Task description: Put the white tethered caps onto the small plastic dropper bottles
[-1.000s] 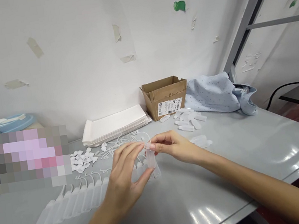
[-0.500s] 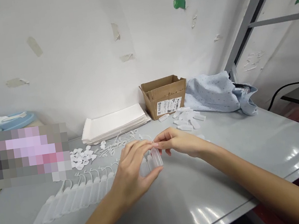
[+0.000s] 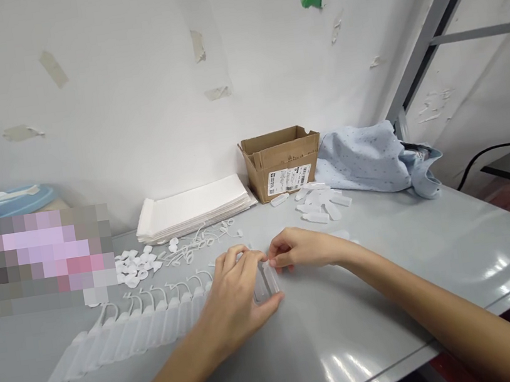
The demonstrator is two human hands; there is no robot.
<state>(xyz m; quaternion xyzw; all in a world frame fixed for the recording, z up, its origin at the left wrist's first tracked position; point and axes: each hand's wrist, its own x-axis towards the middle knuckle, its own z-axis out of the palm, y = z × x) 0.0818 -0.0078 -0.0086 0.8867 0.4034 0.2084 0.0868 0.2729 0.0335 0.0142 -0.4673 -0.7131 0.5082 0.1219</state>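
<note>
My left hand [image 3: 235, 301] is curved around a small translucent plastic bottle [image 3: 272, 279], thumb at its near end and fingers at its far end. A second clear bottle [image 3: 259, 285] shows under the left fingers, partly hidden. At the far end of the first bottle, my right hand [image 3: 298, 248] has its thumb and fingers pinched together; what exactly lies between them is hidden. Left of my hands lies a row of similar bottles [image 3: 137, 335], side by side, with thin curved tubes [image 3: 158, 293] on their far ends.
Behind the row lie white caps [image 3: 133, 268] and loose curved tubes [image 3: 196, 243]. White envelopes [image 3: 195, 206] are stacked by the wall. A cardboard box [image 3: 280, 165] stands beside blue cloth [image 3: 364, 160], with loose bottles [image 3: 318, 201] in front. A blurred patch covers the far left.
Both hands have come slightly nearer to me with the bottle. The curved tube seen above the fingers earlier no longer shows. The view has shifted a little.
</note>
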